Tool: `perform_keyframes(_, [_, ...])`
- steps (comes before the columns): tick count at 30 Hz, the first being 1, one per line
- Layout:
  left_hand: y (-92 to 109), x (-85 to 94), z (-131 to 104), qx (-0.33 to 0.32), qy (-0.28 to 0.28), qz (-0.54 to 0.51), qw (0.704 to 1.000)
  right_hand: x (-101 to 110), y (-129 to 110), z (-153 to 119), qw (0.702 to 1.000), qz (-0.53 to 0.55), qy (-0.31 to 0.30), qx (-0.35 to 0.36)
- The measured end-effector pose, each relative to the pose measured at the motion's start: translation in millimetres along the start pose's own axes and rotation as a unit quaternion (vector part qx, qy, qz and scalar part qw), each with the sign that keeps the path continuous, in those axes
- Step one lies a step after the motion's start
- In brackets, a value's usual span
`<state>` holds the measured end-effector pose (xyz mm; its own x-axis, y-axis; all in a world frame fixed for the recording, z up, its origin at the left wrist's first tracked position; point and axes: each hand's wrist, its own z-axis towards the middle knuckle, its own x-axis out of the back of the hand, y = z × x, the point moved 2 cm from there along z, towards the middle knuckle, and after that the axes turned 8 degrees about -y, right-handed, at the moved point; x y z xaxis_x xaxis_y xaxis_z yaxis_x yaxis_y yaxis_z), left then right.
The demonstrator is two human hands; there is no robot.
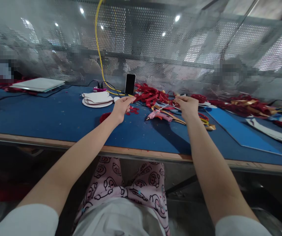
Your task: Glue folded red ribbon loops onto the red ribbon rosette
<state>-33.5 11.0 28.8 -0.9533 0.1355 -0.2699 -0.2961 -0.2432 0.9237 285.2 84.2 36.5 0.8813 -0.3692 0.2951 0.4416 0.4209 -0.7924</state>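
Observation:
My left hand [122, 107] is raised over the middle of the blue table [82, 121], thumb and forefinger pinched at the near-left edge of a heap of red ribbon [152, 95]. What it pinches is too small to tell. To the right, my right hand [188, 105] has its fingers closed together, pointing left near the ribbon heap; any object in them cannot be made out. Between the hands lies a pink glue gun [159, 114], its tip pointing left. Small red pieces [133, 110] and a dark red bundle [104, 117] lie by my left hand.
A phone [130, 84] stands upright behind. White cut sheets [97, 98] lie left of it, a white stack [39, 84] at far left. At right are a blue board [241, 129], more red ribbon [251, 105] and white strips [271, 131]. A yellow cable [97, 36] hangs before the mesh.

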Motion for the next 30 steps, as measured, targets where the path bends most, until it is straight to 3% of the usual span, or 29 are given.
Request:
perform_keyframes(2, [0,-0.5,-1,0.003,0.000,0.000,1.000,-8,1,-1,0.990,0.136,0.020,-0.032])
perform_keyframes(5, [0,-1.6,-3,0.005,-0.002,0.001,1.000,-19,-7,-5,0.979,0.204,0.006,-0.021])
perform_keyframes(16, [-4,-0.1,3,0.009,0.017,0.005,1.000,-52,-39,-32,0.987,0.075,-0.129,0.055])
perform_keyframes(24, [-8,3.8,5,-0.003,0.014,0.003,1.000,-97,-69,-28,0.957,0.025,-0.274,0.089])
perform_keyframes(30, [-7,3.1,4,-0.005,0.007,0.010,1.000,-111,-84,-40,0.943,0.073,-0.304,0.118])
